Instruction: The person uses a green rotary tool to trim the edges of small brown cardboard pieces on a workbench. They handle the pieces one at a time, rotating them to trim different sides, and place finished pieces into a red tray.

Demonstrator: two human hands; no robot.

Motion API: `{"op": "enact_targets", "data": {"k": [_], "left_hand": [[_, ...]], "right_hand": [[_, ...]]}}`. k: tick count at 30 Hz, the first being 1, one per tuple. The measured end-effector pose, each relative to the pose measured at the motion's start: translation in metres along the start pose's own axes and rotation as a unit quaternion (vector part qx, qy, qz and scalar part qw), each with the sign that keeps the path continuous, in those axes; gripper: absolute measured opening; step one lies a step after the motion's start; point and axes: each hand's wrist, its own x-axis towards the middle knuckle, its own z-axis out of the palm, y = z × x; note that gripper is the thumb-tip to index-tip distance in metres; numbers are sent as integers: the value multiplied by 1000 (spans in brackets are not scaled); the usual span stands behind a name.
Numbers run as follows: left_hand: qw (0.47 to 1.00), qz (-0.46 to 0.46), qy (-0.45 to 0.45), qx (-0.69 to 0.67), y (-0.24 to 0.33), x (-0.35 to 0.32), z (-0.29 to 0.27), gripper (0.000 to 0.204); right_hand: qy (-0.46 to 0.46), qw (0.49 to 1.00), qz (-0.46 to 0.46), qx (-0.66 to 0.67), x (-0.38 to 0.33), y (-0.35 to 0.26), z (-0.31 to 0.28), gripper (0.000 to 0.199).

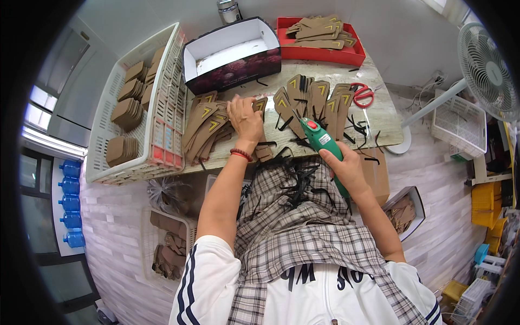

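My left hand is curled over brown fabric tabs with yellow chevrons, its fingers closed on one tab whose end shows beside them. A fanned pile of the same tabs lies just left of it. My right hand grips a green handheld electric cutter with a red button, its narrow tip pointing up and left over the tabs. Under that tip another fanned group of tabs lies on the table. Black strip scraps are scattered beside them, and more rest on my plaid apron.
A white plastic crate with stacked brown pieces stands at left. A dark floral box and a red tray of tabs sit at the back. Red-handled scissors lie right on the wooden table; a fan stands beyond.
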Motion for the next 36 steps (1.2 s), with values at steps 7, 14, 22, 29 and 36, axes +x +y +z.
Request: {"op": "enact_targets", "data": {"k": [7, 14, 22, 29, 36], "left_hand": [[771, -299, 68, -557, 31, 6, -23, 14], [629, -385, 1, -676, 69, 1, -42, 12], [603, -402, -29, -688, 98, -9, -34, 12], [594, -430, -39, -679, 109, -19, -30, 15], [609, -392, -76, -685, 112, -35, -28, 9]], "right_hand": [[16, 1000, -24, 1, 1, -10, 7, 35], [12, 999, -36, 17, 1, -16, 13, 35], [15, 999, -35, 21, -1, -17, 8, 36], [30, 999, -37, 23, 0, -18, 9, 37], [44, 997, -61, 12, 3, -17, 7, 38]]}}
